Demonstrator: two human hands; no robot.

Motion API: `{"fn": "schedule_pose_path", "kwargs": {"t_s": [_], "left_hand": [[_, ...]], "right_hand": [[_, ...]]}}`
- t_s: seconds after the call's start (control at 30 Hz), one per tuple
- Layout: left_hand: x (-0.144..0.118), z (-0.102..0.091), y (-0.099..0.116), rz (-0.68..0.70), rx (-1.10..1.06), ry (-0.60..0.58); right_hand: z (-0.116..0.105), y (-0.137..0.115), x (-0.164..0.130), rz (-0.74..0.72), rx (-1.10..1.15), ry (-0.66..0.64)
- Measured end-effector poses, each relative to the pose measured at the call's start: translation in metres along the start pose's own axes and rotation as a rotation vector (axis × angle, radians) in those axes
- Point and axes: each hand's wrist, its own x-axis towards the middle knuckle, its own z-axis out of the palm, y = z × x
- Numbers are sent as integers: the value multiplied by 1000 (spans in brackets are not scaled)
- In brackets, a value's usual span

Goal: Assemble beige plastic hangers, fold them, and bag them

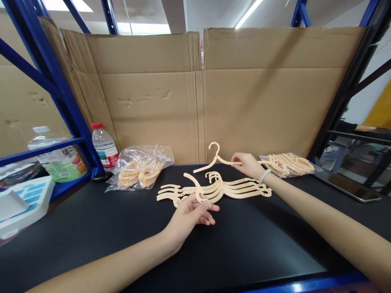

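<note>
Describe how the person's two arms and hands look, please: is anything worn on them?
Both forearms are bare, with no sleeves in view and no gloves. The right hand has a pale beaded bracelet round its wrist. The left hand and its wrist wear nothing visible.

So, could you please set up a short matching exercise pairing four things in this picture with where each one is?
1. single hanger
2. hanger stack
3. water bottle
4. tablet

a. flat on the mat at far right
b. standing by the blue rack post
c. pinched in the right hand
d. lying on the mat, left hand at it

Pairs: 1-c, 2-d, 3-b, 4-a
</note>
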Motion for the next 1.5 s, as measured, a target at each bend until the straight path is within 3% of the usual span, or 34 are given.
{"fn": "schedule_pose_path", "kwargs": {"t_s": [0.13, 0.27, 0.5, 0.63, 0.97, 1.5], "left_hand": [[-6, -7, 19, 64, -21, 55], [-11, -25, 32, 159, -35, 72], [-13, -54, 31, 207, -144, 157], [-14, -55, 32, 205, -167, 87], [-15, -54, 28, 45, -332, -20], [-15, -52, 30, -55, -375, 77]], "right_hand": [[-24, -11, -15, -55, 34, 110], [-40, -26, -44, -202, 101, 151], [-28, -45, -83, -162, 269, 32], [-23, -45, -90, -165, 277, 14], [-26, -44, -94, -239, 215, 61], [-23, -47, -97, -316, 163, 132]]}}
